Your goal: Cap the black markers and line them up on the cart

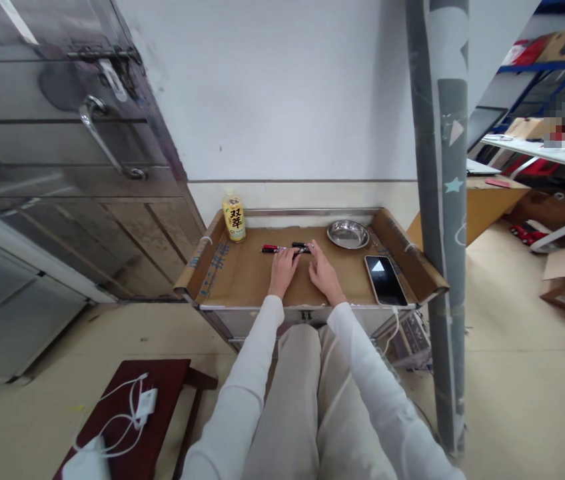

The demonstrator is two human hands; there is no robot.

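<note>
My left hand (283,270) lies on the cardboard-lined top of a small cart (242,283), fingers stretched forward. Its fingertips meet a red-and-black marker (269,249), which lies sideways. Beside it rests my right hand (325,275), its fingers extended and its index finger pointing away from me. A black marker (298,245) lies by the fingertips of both hands, partly covered by them. Whether either hand presses on a marker is too small to tell. Neither hand is wrapped round anything.
A yellow-labelled bottle (234,219) stands at the back left. On the right are a round metal dish (348,235) and a phone (385,281) with a white cable. A wrapped pole (445,267) rises beside the cart. A stool (142,400) with a charger stands lower left.
</note>
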